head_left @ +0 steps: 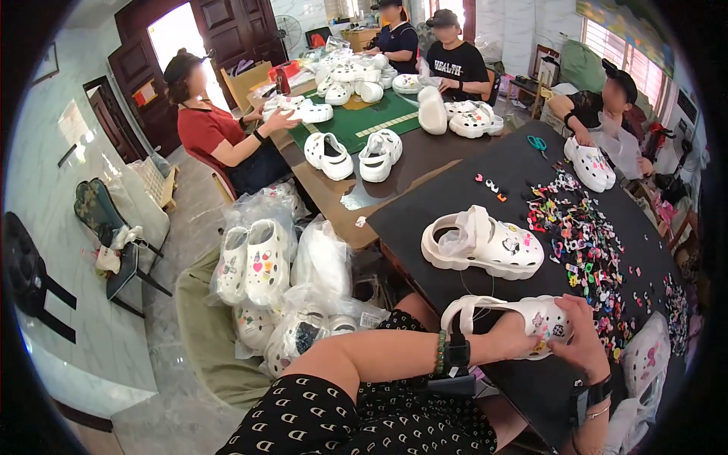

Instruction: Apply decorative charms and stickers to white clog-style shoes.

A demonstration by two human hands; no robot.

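Two bare hands attend one white clog (534, 309) at the black tabletop's (409, 212) near edge. The left hand (512, 337) reaches into its opening, fingers hidden, so their grip cannot be told; the right hand (581, 334) holds the toe between thumb and fingers. Working the fitted charms (560, 331) probably goes best with the upper braced from inside and pressed squarely from outside. Beyond stands a second clog (523, 254), loose charms (580, 246) rightward; farther, clogs (356, 72) heap on a green mat (341, 121).
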